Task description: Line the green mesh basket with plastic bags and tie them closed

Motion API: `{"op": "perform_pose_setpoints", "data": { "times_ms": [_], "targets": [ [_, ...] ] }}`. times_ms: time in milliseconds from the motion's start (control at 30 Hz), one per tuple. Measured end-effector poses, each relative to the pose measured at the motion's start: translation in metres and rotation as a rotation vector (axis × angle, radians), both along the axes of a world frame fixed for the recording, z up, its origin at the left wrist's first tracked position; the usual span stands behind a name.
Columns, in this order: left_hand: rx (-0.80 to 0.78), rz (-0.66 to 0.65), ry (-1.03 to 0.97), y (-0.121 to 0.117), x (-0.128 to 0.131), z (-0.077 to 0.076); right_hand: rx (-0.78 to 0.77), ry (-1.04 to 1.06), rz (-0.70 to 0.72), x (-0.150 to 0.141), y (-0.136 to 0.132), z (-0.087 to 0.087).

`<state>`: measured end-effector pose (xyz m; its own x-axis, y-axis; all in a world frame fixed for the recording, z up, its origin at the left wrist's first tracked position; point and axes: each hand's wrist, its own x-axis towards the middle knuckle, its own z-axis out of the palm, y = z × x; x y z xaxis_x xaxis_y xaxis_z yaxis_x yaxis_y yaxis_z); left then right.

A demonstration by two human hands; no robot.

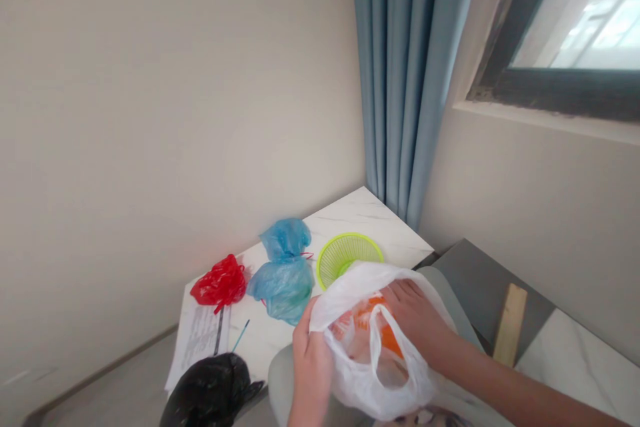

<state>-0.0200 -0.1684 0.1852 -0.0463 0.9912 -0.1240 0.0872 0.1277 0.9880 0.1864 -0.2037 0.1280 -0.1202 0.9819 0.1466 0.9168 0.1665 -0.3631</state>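
Your two bare hands hold an open white bag [367, 275] off the near edge of a marble-patterned table [365, 212], toward your body, over what looks like a grey chair [280, 380]. Your left hand [311, 363] is clamped on the bag's left rim. Your right hand [417, 317] reaches into the mouth at the right, fingertips bent out of sight; whether they pinch anything, you cannot tell from here.

The film looks thin, soft and slippery, apt to fold under light pressure and likely to stretch or tear if you pull at one point. Orange-printed plastic [373, 311] shows inside, crumpled and probably just as limp. The weight is hard to judge, though the sides slump rather than pull taut, which suggests a light load. A looped handle [374, 348] droops across the near side; there the plastic is gathered, making it the surer place to lift. To keep the mouth wide, take the rim at opposite sides, with whole fingers rather than nails.

Beyond the white bag, a green basket [350, 252] stands toward the table's far corner; the two overlap in view, and contact is unclear. Blue bags [283, 280] lie to its left, a red bag [220, 282] by the left corner, with papers [197, 340] and a blue stick [241, 335] nearer you. A black bag [207, 390] bulges at the near left.
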Motion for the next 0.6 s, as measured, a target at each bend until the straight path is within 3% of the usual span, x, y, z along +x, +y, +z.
{"op": "perform_pose_setpoints", "data": {
  "times_ms": [100,233,333,433,500,600],
  "targets": [
    [0.039,0.019,0.032,0.003,0.000,0.005,-0.028,-0.075,-0.015,0.009,0.004,-0.002],
    [0.144,0.018,0.080,0.014,-0.004,0.010,-0.020,0.139,0.081,0.017,0.010,0.016],
    [0.340,0.081,0.218,0.026,-0.010,0.015,0.180,0.374,-0.114,0.024,0.017,0.032],
    [0.581,0.131,0.395,0.043,-0.018,0.017,0.407,0.449,-0.304,0.031,0.023,0.045],
    [0.721,0.146,0.482,0.059,-0.023,0.015,0.396,0.421,-0.305,0.036,0.028,0.053],
    [0.903,0.129,0.580,0.090,-0.025,0.006,0.238,0.311,-0.236,0.042,0.036,0.057]
  ]
}}
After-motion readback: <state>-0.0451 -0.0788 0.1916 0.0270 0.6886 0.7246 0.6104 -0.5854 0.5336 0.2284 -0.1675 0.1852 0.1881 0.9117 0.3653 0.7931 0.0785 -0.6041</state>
